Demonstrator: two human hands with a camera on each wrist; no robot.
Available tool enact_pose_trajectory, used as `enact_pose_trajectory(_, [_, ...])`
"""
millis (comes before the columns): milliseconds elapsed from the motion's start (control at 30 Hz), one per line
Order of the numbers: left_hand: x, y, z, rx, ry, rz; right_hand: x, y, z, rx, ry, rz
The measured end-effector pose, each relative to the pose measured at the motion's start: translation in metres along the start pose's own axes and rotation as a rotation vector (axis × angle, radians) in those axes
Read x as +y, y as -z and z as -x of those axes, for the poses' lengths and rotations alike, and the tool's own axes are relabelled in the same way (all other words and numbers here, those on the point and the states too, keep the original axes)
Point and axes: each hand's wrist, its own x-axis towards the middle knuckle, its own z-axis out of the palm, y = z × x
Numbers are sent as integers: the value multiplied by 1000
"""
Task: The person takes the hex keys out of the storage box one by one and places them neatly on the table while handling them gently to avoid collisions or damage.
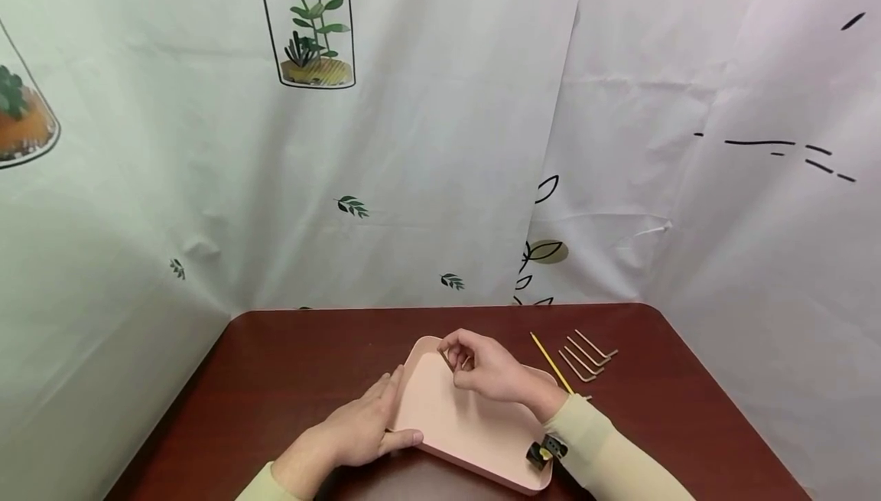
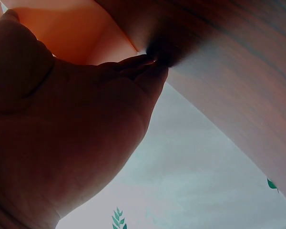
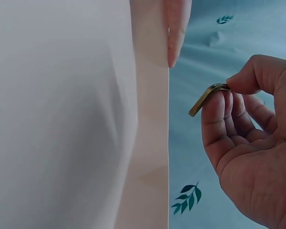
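A pink, shallow tray (image 1: 454, 424) with rounded corners lies at an angle on the table. My left hand (image 1: 361, 424) rests against its left side, fingers straight along the outer wall and thumb over the near rim. In the left wrist view, the left hand (image 2: 76, 129) is dark, its fingertips down by the tray wall. Above the far part of the tray, my right hand (image 1: 489, 367) pinches a brass-coloured hex key (image 1: 446, 360) between thumb and fingers. The right wrist view shows the hex key's bent end (image 3: 202, 101) sticking out; the rest is hidden by the fingers.
Right of the tray, several L-shaped hex keys (image 1: 590, 349) lie side by side on the dark red table (image 1: 310, 356). A yellow pencil (image 1: 551, 362) lies between them and the tray, partly behind my right forearm. A printed white curtain (image 1: 427, 141) surrounds the table.
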Motion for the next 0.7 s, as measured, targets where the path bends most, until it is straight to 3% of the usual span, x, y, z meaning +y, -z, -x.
enact_pose_trajectory(433, [-4,1,-9,-14,-9,2,-1,9,-2,13,27,-18])
enact_pose_trajectory(700, [-4,-1,-7,-17,-11,-9,2,7,-1,9,19,-43])
